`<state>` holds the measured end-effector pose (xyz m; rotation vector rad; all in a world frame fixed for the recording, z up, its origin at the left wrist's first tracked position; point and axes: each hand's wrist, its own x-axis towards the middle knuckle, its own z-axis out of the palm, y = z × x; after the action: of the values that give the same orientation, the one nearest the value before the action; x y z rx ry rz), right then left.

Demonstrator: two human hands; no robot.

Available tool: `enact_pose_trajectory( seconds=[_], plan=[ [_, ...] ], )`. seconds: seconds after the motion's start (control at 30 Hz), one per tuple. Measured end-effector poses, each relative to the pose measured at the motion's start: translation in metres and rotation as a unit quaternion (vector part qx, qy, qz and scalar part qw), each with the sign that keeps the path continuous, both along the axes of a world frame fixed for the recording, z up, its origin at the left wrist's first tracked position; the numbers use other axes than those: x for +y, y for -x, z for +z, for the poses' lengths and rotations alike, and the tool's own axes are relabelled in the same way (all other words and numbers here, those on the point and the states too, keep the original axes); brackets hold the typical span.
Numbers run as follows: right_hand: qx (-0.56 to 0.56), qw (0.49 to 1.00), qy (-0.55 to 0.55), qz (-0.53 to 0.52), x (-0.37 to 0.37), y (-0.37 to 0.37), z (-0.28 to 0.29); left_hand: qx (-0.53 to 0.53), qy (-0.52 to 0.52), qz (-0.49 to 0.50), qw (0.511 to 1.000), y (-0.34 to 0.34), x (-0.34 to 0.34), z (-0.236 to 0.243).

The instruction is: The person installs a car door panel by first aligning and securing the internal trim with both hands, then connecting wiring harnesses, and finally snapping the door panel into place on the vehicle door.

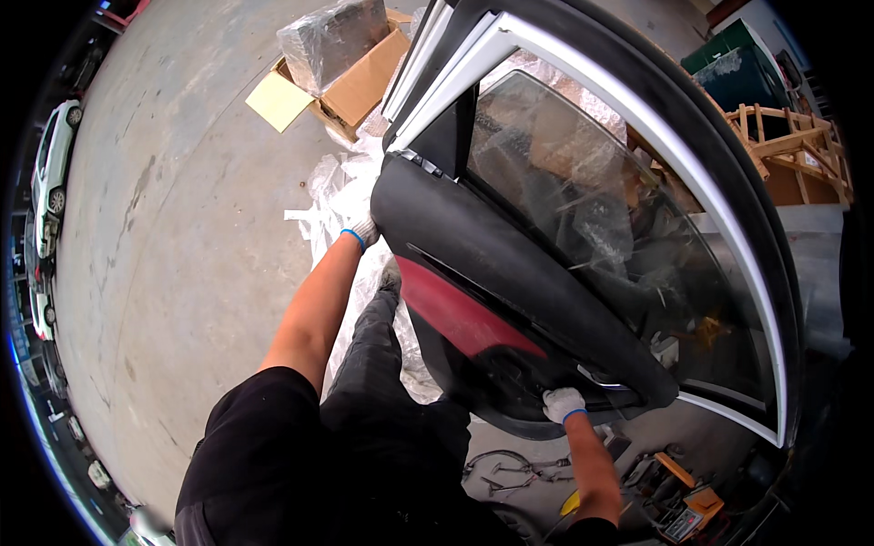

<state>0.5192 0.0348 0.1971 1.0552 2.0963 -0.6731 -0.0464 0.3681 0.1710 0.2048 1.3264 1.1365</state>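
Note:
A car door (pixel 728 191) with a white window frame and black seal stands tilted in front of me. Its black and dark-red door trim panel (pixel 473 309) faces me, below the window glass (pixel 583 191). My left hand (pixel 363 227), in a white glove with a blue cuff, is at the panel's left edge and appears closed round it; its fingers are mostly hidden. Near the panel's lower right end, my right hand (pixel 564 404), gloved the same way, is closed on the panel close to the inner door handle (pixel 601 379).
Clear plastic wrap (pixel 337 196) lies on the concrete floor by my leg. An opened cardboard box (pixel 369 77) holds a wrapped block. Wooden framing (pixel 797 150) and a dark green bin (pixel 742 68) stand far right. Cables (pixel 505 469) and tools (pixel 687 500) lie low right. Cars line the left.

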Motion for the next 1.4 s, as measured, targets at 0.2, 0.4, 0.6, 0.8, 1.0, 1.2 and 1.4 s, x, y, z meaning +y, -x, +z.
enact_pose_trajectory(
  seconds=[0.2,0.4,0.6,0.8,1.0,1.2,1.4],
  plan=[
    [-0.071,0.993,-0.01,-0.088,-0.005,0.002,-0.01,-0.017,0.012,0.042,0.999,-0.003,0.002,-0.003],
    [-0.148,0.975,-0.023,-0.162,0.009,0.021,0.002,-0.023,-0.008,0.049,0.998,0.001,0.007,-0.02],
    [0.161,0.795,-0.126,-0.571,0.059,0.067,0.053,-0.009,-0.027,0.078,0.997,0.002,0.002,0.007],
    [0.453,0.245,-0.046,-0.856,0.042,0.093,0.031,-0.085,-0.076,0.033,0.993,-0.006,0.01,-0.006],
    [0.472,0.167,-0.093,-0.861,0.025,0.078,0.016,-0.018,-0.122,-0.005,0.992,0.009,0.025,-0.029],
    [0.494,0.064,-0.092,-0.862,0.024,0.066,0.022,-0.097,-0.21,-0.066,0.971,-0.012,0.037,0.003],
    [0.317,0.037,-0.183,-0.93,0.07,0.076,0.033,-0.089,-0.3,-0.171,0.934,-0.007,0.044,-0.001]
  ],
)
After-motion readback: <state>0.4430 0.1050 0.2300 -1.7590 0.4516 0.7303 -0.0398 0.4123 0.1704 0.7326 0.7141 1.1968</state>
